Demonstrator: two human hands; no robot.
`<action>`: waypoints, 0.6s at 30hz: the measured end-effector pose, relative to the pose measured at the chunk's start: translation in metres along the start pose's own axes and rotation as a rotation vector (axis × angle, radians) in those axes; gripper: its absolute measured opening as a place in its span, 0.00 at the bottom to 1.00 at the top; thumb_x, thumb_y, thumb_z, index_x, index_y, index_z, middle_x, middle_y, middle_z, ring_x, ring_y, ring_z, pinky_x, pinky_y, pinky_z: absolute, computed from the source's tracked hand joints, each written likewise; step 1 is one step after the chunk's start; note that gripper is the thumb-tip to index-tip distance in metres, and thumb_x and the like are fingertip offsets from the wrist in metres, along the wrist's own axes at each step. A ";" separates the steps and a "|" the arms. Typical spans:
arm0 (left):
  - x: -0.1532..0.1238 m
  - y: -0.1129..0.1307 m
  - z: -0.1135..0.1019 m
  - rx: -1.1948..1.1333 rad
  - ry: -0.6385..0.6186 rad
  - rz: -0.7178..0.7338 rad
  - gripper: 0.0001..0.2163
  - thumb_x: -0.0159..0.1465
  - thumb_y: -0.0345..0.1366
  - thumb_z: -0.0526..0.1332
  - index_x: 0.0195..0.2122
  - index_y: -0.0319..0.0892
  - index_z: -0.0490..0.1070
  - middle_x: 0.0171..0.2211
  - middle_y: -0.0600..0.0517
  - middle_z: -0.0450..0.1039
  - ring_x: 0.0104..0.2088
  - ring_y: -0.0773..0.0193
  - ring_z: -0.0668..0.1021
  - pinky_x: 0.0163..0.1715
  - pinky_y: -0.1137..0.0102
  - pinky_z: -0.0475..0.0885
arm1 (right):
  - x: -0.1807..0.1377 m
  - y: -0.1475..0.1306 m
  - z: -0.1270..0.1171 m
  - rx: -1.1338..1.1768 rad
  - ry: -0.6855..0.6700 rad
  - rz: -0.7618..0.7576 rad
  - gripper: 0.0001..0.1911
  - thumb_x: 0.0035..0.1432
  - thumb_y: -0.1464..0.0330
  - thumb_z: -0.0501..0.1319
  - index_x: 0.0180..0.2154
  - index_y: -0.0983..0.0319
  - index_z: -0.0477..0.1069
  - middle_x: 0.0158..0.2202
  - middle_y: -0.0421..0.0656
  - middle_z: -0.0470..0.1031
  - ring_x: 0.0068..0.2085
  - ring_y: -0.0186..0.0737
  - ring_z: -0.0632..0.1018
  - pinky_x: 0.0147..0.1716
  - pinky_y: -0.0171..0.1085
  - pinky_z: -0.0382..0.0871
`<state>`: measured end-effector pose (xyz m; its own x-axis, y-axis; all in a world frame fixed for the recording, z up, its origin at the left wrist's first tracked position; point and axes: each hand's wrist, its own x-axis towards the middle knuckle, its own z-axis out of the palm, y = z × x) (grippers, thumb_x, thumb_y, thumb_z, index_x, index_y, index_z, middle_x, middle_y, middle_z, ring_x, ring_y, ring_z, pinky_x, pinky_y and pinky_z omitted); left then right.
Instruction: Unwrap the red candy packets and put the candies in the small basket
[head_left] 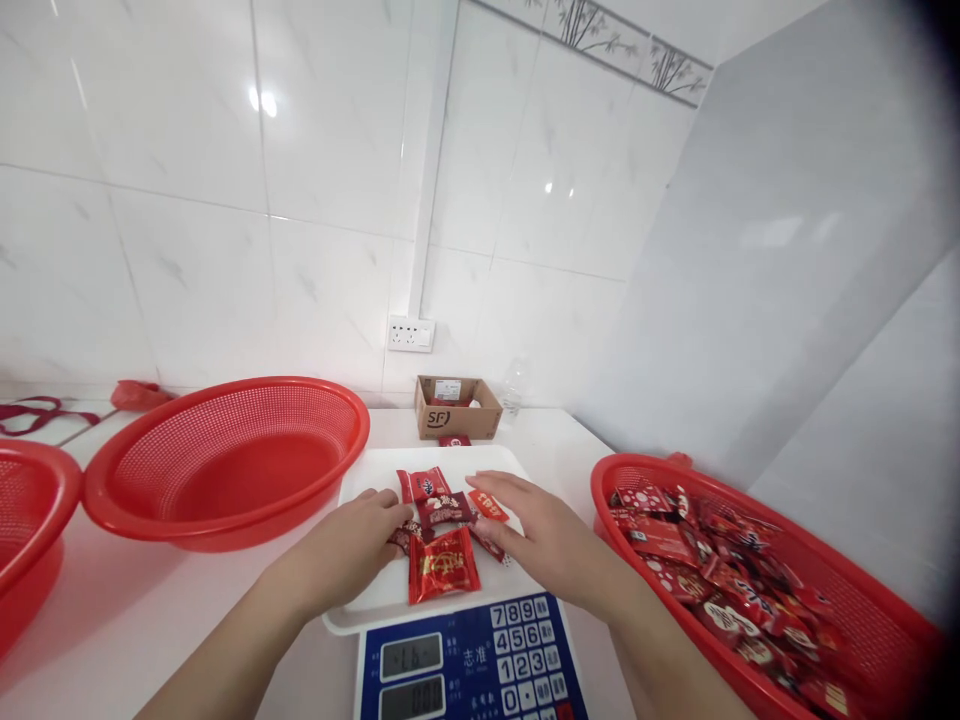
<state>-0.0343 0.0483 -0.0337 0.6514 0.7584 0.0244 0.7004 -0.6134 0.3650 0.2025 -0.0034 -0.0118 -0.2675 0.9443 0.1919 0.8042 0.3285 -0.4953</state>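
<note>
A white weighing tray (375,600) sits on a digital scale (465,660) with a blue keypad panel. On the tray lie several wrapped snack packets: a glossy red packet with gold print (444,567) at the front, a maroon packet (444,509) in the middle and a red packet (421,484) behind. My left hand (367,540) is at the pile's left side, its curled fingers on a small dark red packet (409,538). My right hand (536,530) is on the right, fingers stretched and thumb apart, beside an orange-red packet (487,505). Its fingertips partly cover that packet.
On the right, a red basket (750,490) holds many red snack packets. Two red baskets stand on the left, the larger red basket (225,450) with nothing visible inside. Behind the tray are a cardboard box (459,422) and a clear plastic bottle (515,385) by the tiled wall.
</note>
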 end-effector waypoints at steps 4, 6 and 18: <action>0.003 0.002 0.002 0.023 0.024 -0.028 0.15 0.67 0.32 0.49 0.48 0.45 0.74 0.45 0.45 0.75 0.46 0.51 0.75 0.43 0.59 0.70 | -0.001 -0.024 -0.011 0.115 0.190 -0.050 0.21 0.67 0.59 0.53 0.59 0.57 0.67 0.60 0.44 0.70 0.58 0.48 0.71 0.58 0.48 0.65; 0.003 0.003 0.002 0.030 0.032 -0.041 0.16 0.67 0.32 0.48 0.48 0.44 0.74 0.46 0.45 0.75 0.47 0.51 0.75 0.45 0.59 0.69 | -0.002 -0.031 -0.012 0.176 0.264 -0.091 0.20 0.67 0.60 0.54 0.57 0.56 0.68 0.58 0.43 0.72 0.55 0.47 0.73 0.55 0.47 0.68; 0.002 0.009 -0.017 0.049 0.184 -0.250 0.17 0.71 0.41 0.42 0.29 0.44 0.64 0.27 0.51 0.72 0.27 0.56 0.75 0.27 0.66 0.61 | 0.008 -0.024 -0.007 0.244 0.169 -0.182 0.17 0.67 0.66 0.56 0.55 0.55 0.69 0.53 0.39 0.75 0.53 0.40 0.75 0.50 0.39 0.70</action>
<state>-0.0317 0.0478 -0.0144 0.3963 0.9116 0.1094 0.8484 -0.4091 0.3359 0.1845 -0.0040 0.0079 -0.2867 0.8594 0.4234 0.5953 0.5061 -0.6241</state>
